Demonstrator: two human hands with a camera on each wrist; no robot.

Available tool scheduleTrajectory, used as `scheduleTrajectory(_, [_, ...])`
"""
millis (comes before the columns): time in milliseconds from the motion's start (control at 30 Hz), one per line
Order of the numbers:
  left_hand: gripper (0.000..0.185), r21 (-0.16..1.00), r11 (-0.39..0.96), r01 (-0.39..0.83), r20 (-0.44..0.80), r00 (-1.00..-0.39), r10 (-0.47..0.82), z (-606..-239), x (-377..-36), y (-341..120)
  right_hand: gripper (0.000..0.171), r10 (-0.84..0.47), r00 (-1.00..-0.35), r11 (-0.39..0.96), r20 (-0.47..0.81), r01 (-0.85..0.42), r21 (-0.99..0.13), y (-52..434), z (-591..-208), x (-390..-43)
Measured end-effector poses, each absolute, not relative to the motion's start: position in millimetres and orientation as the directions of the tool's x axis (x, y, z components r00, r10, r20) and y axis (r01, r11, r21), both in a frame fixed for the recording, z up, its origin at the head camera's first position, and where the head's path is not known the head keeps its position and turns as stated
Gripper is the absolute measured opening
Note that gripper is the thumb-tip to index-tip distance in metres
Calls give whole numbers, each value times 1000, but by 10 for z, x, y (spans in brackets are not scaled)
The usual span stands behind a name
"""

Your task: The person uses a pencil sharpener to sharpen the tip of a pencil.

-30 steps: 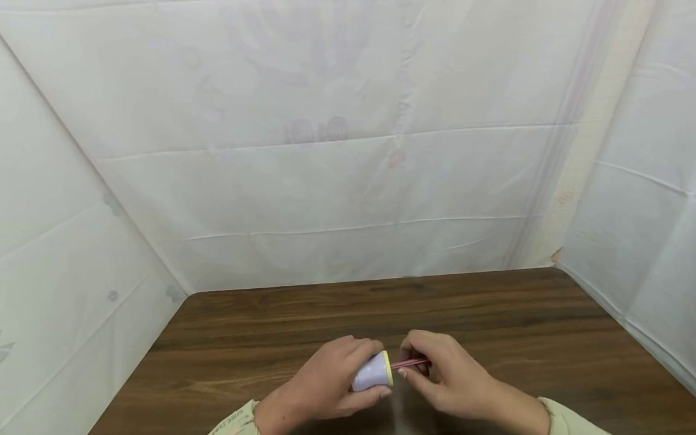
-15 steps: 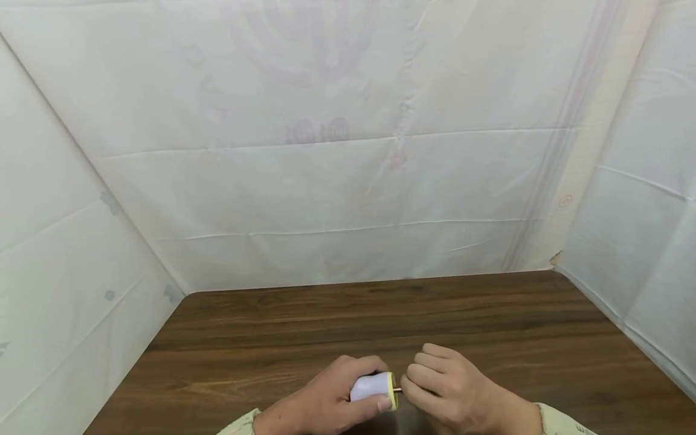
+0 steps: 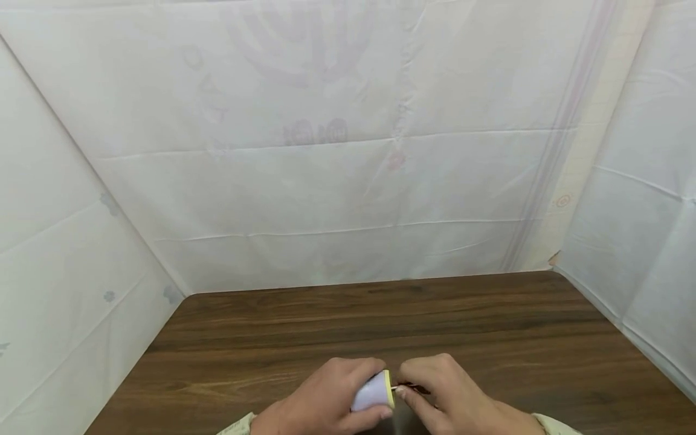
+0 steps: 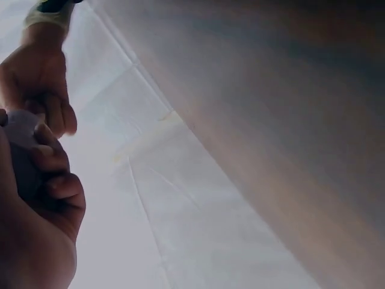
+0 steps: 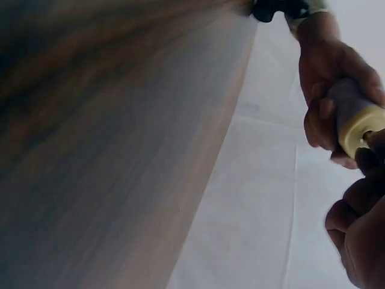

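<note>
My left hand [image 3: 326, 396] grips a lavender barrel-shaped pencil sharpener [image 3: 373, 391] with a yellow rim, its thumb along the near side. The yellow end faces right. A thin dark red pencil [image 3: 417, 387] points into that end, and a pale stretch of it shows at the rim. My right hand [image 3: 454, 393] pinches the pencil between thumb and fingers, close to the sharpener. In the right wrist view, the sharpener [image 5: 355, 114] shows a hole in its yellow face, where the pencil's tip is partly hidden by fingers. The left wrist view shows curled fingers around the sharpener [image 4: 23, 150].
Both hands are over the near part of a dark wood-grain table [image 3: 326, 320]. White sheeting [image 3: 326, 199] with faint prints hangs behind the table and along both sides.
My right hand has turned from a pinch to a curled-over pose and back to a pinch on the pencil. Both hands sit slightly lower in the head view, the sharpener still gripped.
</note>
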State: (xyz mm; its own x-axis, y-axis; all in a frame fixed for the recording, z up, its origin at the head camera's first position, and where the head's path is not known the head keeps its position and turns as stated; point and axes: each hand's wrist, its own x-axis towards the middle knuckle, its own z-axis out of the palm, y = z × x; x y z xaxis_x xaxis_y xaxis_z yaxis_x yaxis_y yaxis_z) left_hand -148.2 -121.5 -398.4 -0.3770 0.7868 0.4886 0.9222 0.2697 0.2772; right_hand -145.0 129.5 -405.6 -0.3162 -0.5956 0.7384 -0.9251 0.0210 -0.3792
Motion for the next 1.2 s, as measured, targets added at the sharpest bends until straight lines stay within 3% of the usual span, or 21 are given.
scheduleTrajectory(100, [45, 79, 315, 946, 519, -309, 797, -3979, -1472, -1203, 26, -653, -506, 33, 563, -763, -646, 1320, -3999, -1420])
scheduleTrajectory(200, [45, -147, 336, 930, 536, -211, 817, -3990, -1465, -1170, 27, -729, -645, 25, 228, -359, -933, 1355, -3931, -1403])
scheduleTrajectory(300, [43, -307, 322, 896, 528, -121, 840, -4016, -1453, -1136, 33, -769, -633, 30, -83, 94, -995, 1380, -3911, -1406])
scheduleTrajectory(333, [42, -334, 312, 889, 524, -100, 846, -4026, -1451, -1130, 34, -776, -612, 32, -151, 202, -979, 1385, -3919, -1410])
scheduleTrajectory(400, [41, -364, 300, 882, 519, -76, 851, -4039, -1450, -1126, 31, -791, -576, 42, -208, 289, -957, 1398, -3939, -1422])
scheduleTrajectory(533, [40, -318, 305, 897, 513, -108, 851, -4043, -1482, -1126, 28, -801, -586, 35, -123, 158, -987, 1416, -3986, -1435])
scheduleTrajectory(633, [41, -270, 318, 909, 509, -145, 849, -4024, -1517, -1127, 18, -771, -635, 36, 39, -104, -994, 1425, -4009, -1436])
scheduleTrajectory(733, [42, -220, 336, 916, 518, -182, 836, -4003, -1539, -1140, 5, -710, -673, 77, 205, -363, -929, 1419, -4025, -1432])
scheduleTrajectory(900, [45, -183, 359, 915, 563, -202, 802, -3993, -1557, -1184, 18, -658, -639, 99, 399, -598, -796, 1386, -4066, -1438])
scheduleTrajectory(1000, [44, -112, 344, 932, 586, -218, 781, -3999, -1561, -1219, 23, -636, -547, 78, 545, -748, -659, 1363, -4099, -1458])
scheduleTrajectory(1067, [44, -23, 325, 945, 591, -249, 767, -4003, -1559, -1244, 25, -617, -443, 69, 650, -854, -516, 1348, -4111, -1476])
scheduleTrajectory(1200, [37, 209, 266, 941, 573, -338, 747, -3999, -1544, -1266, 11, -592, -109, 85, 798, -994, -72, 1336, -4038, -1541])
